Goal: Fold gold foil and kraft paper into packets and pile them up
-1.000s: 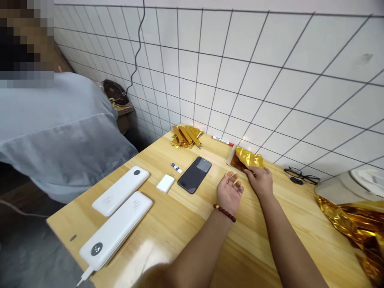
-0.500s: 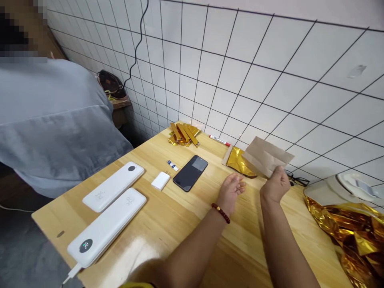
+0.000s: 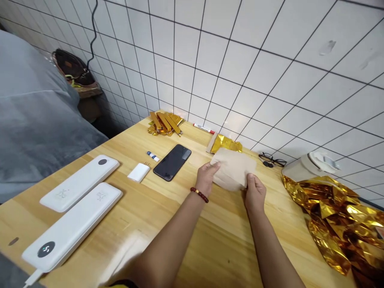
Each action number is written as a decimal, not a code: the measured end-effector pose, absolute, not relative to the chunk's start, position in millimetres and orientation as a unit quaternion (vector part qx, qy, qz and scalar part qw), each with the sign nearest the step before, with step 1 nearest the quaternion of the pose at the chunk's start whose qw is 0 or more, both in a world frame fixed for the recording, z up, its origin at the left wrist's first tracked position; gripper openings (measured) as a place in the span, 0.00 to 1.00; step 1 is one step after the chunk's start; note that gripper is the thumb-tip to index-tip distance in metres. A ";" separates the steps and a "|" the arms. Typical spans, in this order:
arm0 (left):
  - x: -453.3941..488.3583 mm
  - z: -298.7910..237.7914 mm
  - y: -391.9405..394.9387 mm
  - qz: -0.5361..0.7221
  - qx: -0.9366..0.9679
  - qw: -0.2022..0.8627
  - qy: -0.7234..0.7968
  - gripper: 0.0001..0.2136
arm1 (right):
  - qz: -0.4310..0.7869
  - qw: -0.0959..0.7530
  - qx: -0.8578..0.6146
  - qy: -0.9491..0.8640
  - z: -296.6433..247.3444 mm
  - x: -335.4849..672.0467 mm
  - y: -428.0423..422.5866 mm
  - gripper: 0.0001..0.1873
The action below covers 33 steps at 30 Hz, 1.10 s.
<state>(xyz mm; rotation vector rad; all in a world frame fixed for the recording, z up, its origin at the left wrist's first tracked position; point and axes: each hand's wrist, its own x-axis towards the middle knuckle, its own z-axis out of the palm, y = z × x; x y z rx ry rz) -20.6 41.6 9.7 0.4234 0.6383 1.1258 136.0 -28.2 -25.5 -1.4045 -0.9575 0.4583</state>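
A sheet of brown paper (image 3: 233, 170) is held up above the wooden table, one side in each hand. My left hand (image 3: 207, 176), with a dark red bead bracelet (image 3: 199, 195) at its wrist, pinches the sheet's left edge between thumb and fingers. At the right edge, my right hand (image 3: 255, 192) is closed on the paper, thumb on top. Just behind the sheet lies gold foil (image 3: 227, 143) with a brown paper edge, partly covered by it. A black phone (image 3: 172, 163) rests left of my left hand.
Two white power banks (image 3: 72, 224) lie at the left, one cabled. A small white box (image 3: 139, 173), blue-and-white tube (image 3: 153, 156), folded gold strips (image 3: 165, 123), red-and-white marker (image 3: 204, 128), glasses (image 3: 272, 160), lidded white container (image 3: 306, 166) and crumpled gold foil (image 3: 333, 220) surround the work area. A person's grey garment (image 3: 36, 108) shows left.
My left hand has come to the paper and taken its left edge. The sheet has come down and forward of the foil, flatter, still in my right hand. The view has shifted right.
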 end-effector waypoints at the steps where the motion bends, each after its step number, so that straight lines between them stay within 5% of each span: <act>1: -20.3 9.1 41.9 0.521 0.195 0.778 0.291 0.20 | 0.211 0.652 -0.603 -0.407 -24.9 136.7 -26.3 0.19; 11: -21.9 9.5 42.6 0.490 0.206 0.810 0.248 0.18 | 0.358 0.712 -0.496 -0.345 -11.5 135.1 -21.0 0.19; 18: -21.1 7.0 47.4 0.507 0.137 0.809 0.264 0.17 | 0.315 0.790 -0.432 -0.300 -15.8 147.6 -17.3 0.12; 28: -29.4 19.1 44.3 0.396 0.128 0.901 0.125 0.21 | 0.213 0.746 -0.439 -0.453 -10.4 133.9 -24.5 0.06; 33: -32.2 18.2 45.8 0.363 0.124 0.909 0.163 0.13 | 0.168 0.729 -0.486 -0.452 -12.2 133.1 -22.8 0.08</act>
